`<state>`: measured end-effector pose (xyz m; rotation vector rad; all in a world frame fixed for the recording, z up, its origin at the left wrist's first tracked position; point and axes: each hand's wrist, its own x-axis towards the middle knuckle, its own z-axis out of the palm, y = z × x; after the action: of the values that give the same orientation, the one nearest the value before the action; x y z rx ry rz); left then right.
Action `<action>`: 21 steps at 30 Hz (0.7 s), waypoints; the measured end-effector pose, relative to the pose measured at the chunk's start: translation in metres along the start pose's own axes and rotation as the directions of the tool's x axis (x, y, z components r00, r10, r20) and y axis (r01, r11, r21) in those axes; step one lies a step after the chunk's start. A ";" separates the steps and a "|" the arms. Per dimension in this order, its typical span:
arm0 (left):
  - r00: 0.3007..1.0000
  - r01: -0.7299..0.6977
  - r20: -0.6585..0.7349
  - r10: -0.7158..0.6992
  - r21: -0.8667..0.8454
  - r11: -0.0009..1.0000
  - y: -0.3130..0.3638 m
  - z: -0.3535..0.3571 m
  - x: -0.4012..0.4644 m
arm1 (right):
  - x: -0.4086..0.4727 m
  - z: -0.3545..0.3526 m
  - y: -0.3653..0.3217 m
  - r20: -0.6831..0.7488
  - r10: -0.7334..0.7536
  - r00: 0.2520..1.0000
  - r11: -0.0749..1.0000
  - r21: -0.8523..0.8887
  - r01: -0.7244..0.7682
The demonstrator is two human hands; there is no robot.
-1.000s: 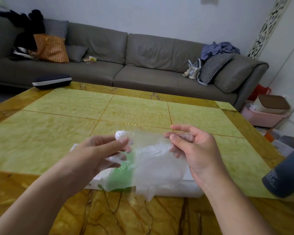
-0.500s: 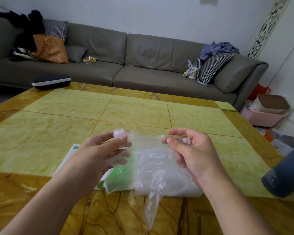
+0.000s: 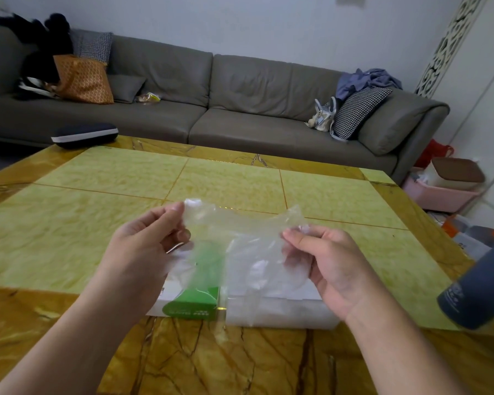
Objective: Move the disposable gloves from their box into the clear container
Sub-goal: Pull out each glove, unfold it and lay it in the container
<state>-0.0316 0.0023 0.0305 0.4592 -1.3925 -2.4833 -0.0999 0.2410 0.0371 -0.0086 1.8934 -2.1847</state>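
Observation:
A thin clear disposable glove is stretched between my hands above the table. My left hand pinches its left edge and my right hand pinches its right edge. Below them the white and green glove box lies flat on the table. To its right, touching it, stands the clear container, partly hidden behind the glove. What lies inside the container is too blurred to tell.
The yellow-green marble table has a brown border. A dark blue cylinder stands at the right edge. A dark case lies at the far left corner. A grey sofa runs behind; bins sit on the floor at right.
My hands have moved apart and spread the glove wider. The glove box has shifted right, closer under my left hand.

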 end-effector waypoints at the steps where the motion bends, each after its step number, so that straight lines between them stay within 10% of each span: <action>1: 1.000 0.019 0.019 -0.018 -0.080 0.997 0.001 0.001 0.000 | 0.001 0.000 -0.001 -0.022 -0.016 1.000 0.999 0.043 0.017; 4: 0.991 0.092 0.106 -0.083 -0.080 0.993 0.000 0.004 0.002 | 0.002 0.001 -0.002 -0.033 -0.024 0.999 0.983 0.182 0.030; 11: 0.925 0.171 0.214 -0.315 0.505 0.846 -0.011 0.010 -0.014 | -0.002 0.004 -0.006 0.025 -0.018 1.000 0.916 0.401 0.006; 14: 0.794 0.177 0.330 -0.511 0.679 0.713 -0.005 0.008 -0.019 | -0.002 0.001 -0.009 0.077 -0.050 0.996 0.862 0.507 0.004; 17: 0.663 0.142 0.517 -0.541 0.623 0.769 -0.011 0.010 -0.024 | -0.003 0.003 -0.009 0.087 -0.066 0.994 0.851 0.525 0.011; 21: 0.734 0.222 0.600 -0.319 0.232 0.947 -0.030 0.031 -0.036 | -0.004 0.011 -0.004 0.044 -0.069 0.997 0.912 0.408 0.045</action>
<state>-0.0126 0.0549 0.0255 -0.2143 -1.8697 -2.9473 -0.0949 0.2312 0.0431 -0.0504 1.3898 -2.5474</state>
